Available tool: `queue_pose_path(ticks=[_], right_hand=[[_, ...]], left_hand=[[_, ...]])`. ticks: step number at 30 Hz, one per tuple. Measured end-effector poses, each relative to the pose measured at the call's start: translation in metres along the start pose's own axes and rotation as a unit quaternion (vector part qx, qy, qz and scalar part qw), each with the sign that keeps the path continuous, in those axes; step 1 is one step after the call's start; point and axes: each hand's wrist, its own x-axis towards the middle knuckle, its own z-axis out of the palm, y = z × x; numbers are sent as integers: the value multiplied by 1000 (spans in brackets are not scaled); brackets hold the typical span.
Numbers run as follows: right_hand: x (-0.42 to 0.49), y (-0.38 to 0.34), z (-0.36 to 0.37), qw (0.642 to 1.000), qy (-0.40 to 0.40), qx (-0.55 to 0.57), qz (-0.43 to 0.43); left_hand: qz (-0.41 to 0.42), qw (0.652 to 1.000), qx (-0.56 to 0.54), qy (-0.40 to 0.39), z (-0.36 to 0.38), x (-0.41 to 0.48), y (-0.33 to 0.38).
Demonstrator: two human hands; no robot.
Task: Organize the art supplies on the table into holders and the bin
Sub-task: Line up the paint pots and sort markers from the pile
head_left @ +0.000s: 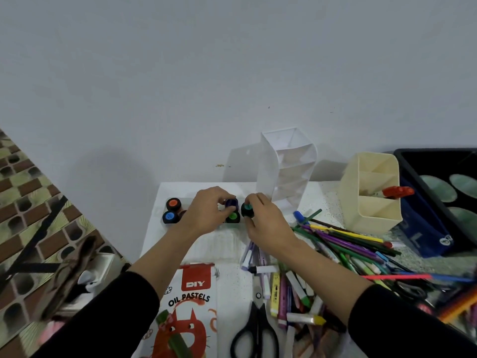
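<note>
Nearby: oil pastels box [191, 306], black scissors [255, 332] flat on table [227, 244], loose crayons [296, 293] beside. Further: left hand [206, 213], fingers curled, thumb and fingertips pinching purple-lidded paint pot [231, 202]. Right hand [265, 220], fingers wrapped round teal-lidded paint pot [248, 210]. Green-lidded pot [233, 217] on table just beside both. Behind: white tiered holder [286, 171], cream holder [371, 192], black bin [438, 177] far right.

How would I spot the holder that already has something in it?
Find the black bin at the far right. Just left of it stands the cream holder. Unlike the taller white holder nearby, it holds a red-capped marker.
</note>
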Motion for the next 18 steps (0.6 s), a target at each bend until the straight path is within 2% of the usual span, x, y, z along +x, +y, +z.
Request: queue_pose_path(ticks=[6,11,18], right_hand=[[-1,4,-7,1000,-17,-5,-14],[-7,11,-6,998,-38,-23,-48],[-8,12,-7,990,-59,-75,-99]], left_hand=[[50,993,97,-36,6,-6,-12],[95,983,154,2,8,-13,-12],[84,984,149,58,16,-20,-9]])
